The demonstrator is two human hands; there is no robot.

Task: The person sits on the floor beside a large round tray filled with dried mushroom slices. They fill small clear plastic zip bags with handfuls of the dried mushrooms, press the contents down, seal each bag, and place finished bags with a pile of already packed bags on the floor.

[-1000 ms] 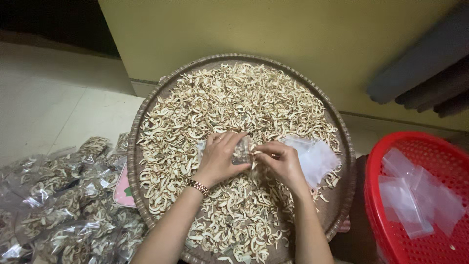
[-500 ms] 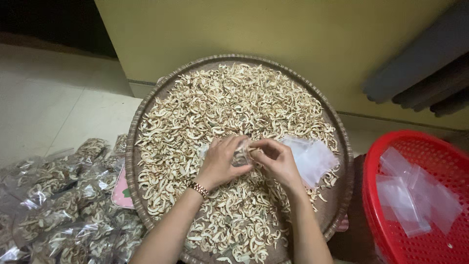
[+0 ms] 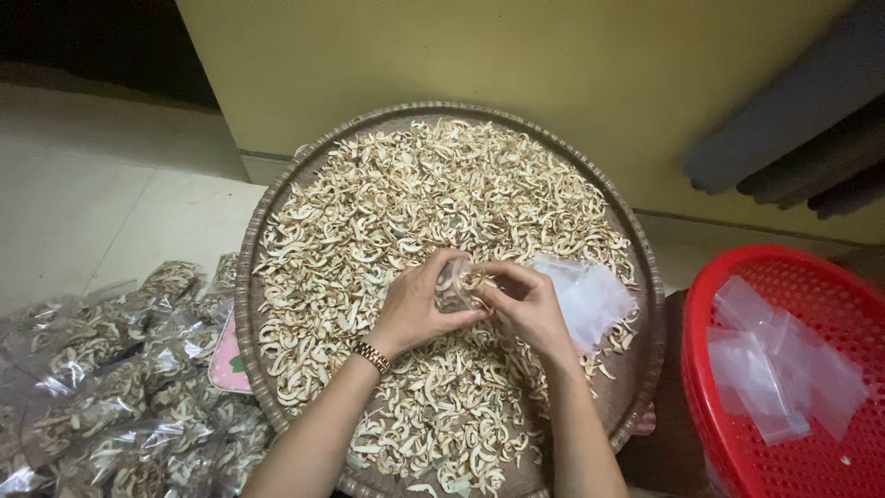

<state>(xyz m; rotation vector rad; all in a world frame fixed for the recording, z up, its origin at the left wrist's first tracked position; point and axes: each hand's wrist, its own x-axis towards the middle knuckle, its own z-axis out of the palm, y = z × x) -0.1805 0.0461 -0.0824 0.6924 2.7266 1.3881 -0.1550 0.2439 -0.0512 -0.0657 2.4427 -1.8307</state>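
Note:
A large round woven tray (image 3: 277,194) lies on the floor, covered with pale dried curled slices (image 3: 433,194). Over its middle, my left hand (image 3: 415,304), with a gold watch at the wrist, grips a small clear plastic bag (image 3: 454,284) that holds some slices. My right hand (image 3: 527,304) pinches at the bag's mouth, fingertips touching it. A loose heap of empty clear bags (image 3: 590,295) rests on the slices just right of my right hand.
Several filled clear bags of slices (image 3: 111,378) are piled on the floor to the left, with a pink card (image 3: 229,361) beside the tray. A red plastic basket (image 3: 728,387) with empty clear bags (image 3: 784,369) stands at the right. A yellow wall runs behind.
Both hands have stayed over the tray's middle, working at the small bag; the fingers shifted slightly around it. The view has tilted a little.

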